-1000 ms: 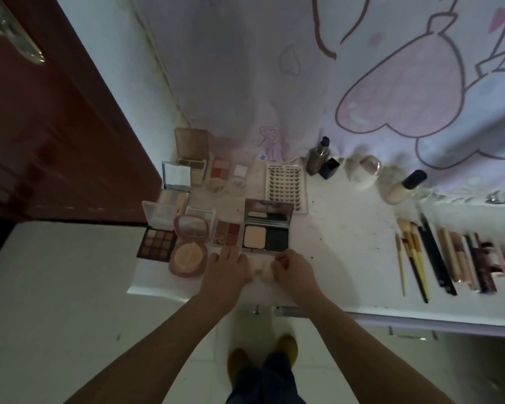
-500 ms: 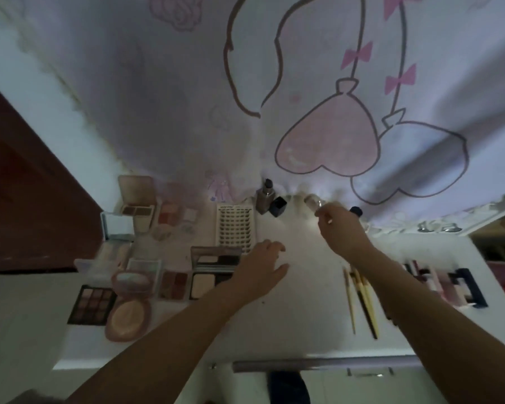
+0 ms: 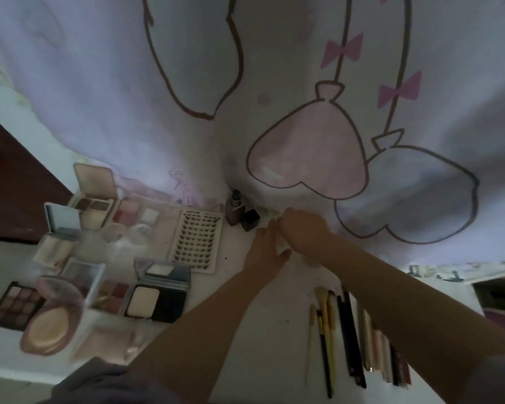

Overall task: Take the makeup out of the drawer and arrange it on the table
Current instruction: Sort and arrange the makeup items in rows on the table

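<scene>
Makeup lies spread on the white table (image 3: 268,316). At the left are open palettes and compacts, among them a black powder compact (image 3: 155,298), a round pink compact (image 3: 51,325) and a lash tray (image 3: 196,240). A brown bottle (image 3: 234,208) and a black cube (image 3: 250,220) stand at the back. My right hand (image 3: 301,231) is curled over a pale round jar (image 3: 284,246) just right of them; the jar is mostly hidden. My left hand (image 3: 267,249) lies beside it with fingers stretched, touching the jar's side.
Brushes (image 3: 325,325) and a row of pencils and tubes (image 3: 373,339) lie in parallel at the right front. A printed curtain (image 3: 303,156) hangs along the table's back edge. A dark brown door (image 3: 12,185) stands at the left.
Both hands left the table's front edge and went to the back. The right hand reached the pale jar first; the left hand has now come up beside it.
</scene>
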`<move>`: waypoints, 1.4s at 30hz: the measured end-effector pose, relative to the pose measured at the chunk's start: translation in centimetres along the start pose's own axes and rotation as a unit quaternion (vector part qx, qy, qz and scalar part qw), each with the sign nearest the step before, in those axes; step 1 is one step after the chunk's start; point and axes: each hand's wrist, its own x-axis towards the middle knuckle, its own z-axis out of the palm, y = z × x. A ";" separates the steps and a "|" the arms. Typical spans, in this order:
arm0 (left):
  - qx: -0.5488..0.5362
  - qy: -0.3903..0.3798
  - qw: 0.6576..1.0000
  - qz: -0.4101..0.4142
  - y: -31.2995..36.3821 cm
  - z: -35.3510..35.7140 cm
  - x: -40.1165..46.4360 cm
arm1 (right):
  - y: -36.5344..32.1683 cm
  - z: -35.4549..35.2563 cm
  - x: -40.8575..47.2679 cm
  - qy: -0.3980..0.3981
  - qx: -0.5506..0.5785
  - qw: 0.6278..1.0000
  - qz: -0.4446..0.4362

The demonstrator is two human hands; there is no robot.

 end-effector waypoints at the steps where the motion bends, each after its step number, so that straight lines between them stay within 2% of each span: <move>1: 0.008 0.027 1.000 0.010 -0.2 0.0 -0.4 | 0.0 -0.4 -0.4 -0.008 0.029 1.000 -0.009; 3: 0.036 0.085 0.994 0.059 -0.5 -0.7 -1.3 | 0.1 -1.6 -1.6 -0.024 0.110 0.993 -0.020; 5: 0.066 0.112 0.986 0.100 -0.7 -1.9 -2.4 | 0.0 -2.8 -3.4 -0.024 0.182 0.983 -0.031; 9: 0.090 0.128 0.978 0.139 0.1 -4.4 -4.7 | -1.6 -3.4 -6.7 0.048 0.265 0.963 -0.009; 12: 0.044 0.108 0.983 0.143 1.1 -5.7 -6.7 | -3.2 -3.7 -8.3 0.081 0.271 0.959 0.027; 17: 0.008 0.032 0.994 0.105 1.5 -8.2 -10.9 | -4.4 -4.7 -10.2 0.050 0.285 0.957 -0.009; 19: -0.023 -0.033 0.996 0.080 1.8 -9.3 -12.2 | -4.2 -4.5 -11.1 0.040 0.281 0.958 -0.034; 21: -0.099 -0.120 0.985 0.069 2.1 -10.3 -13.4 | -3.6 -4.3 -12.4 0.010 0.302 0.951 -0.068; 23: -0.188 -0.218 0.956 0.057 2.2 -11.6 -14.6 | -2.4 -4.0 -13.9 -0.028 0.330 0.936 -0.117; 26: -0.328 -0.355 0.876 0.013 2.2 -13.5 -15.9 | -1.0 -3.6 -15.9 -0.072 0.406 0.892 -0.185; 27: -0.345 -0.374 0.861 0.003 2.1 -13.9 -16.1 | -0.7 -3.6 -16.4 -0.083 0.439 0.873 -0.198; 28: -0.343 -0.377 0.861 -0.001 2.2 -14.1 -16.3 | -0.4 -3.6 -16.8 -0.093 0.474 0.852 -0.203; 30: -0.305 -0.347 0.887 0.012 2.3 -13.9 -16.3 | -0.3 -4.1 -17.5 -0.102 0.546 0.812 -0.177; 31: -0.277 -0.328 0.903 0.024 2.5 -13.8 -16.2 | -0.4 -4.3 -17.7 -0.097 0.563 0.807 -0.150; 32: -0.248 -0.310 0.917 0.036 2.8 -13.6 -16.1 | -0.6 -4.5 -17.8 -0.093 0.550 0.821 -0.121; 34: -0.191 -0.288 0.936 0.062 3.1 -13.3 -16.1 | -1.2 -4.9 -17.7 -0.105 0.450 0.882 -0.091; 36: -0.157 -0.289 0.941 0.080 3.0 -13.3 -16.0 | -1.3 -4.8 -17.3 -0.105 0.375 0.913 -0.122; 39: -0.202 -0.345 0.915 0.059 2.2 -13.5 -16.0 | -0.8 -4.4 -16.9 -0.081 0.379 0.904 -0.182; 42: -0.305 -0.417 0.856 -0.001 0.6 -14.2 -15.6 | -0.9 -3.4 -16.5 -0.063 0.402 0.887 -0.218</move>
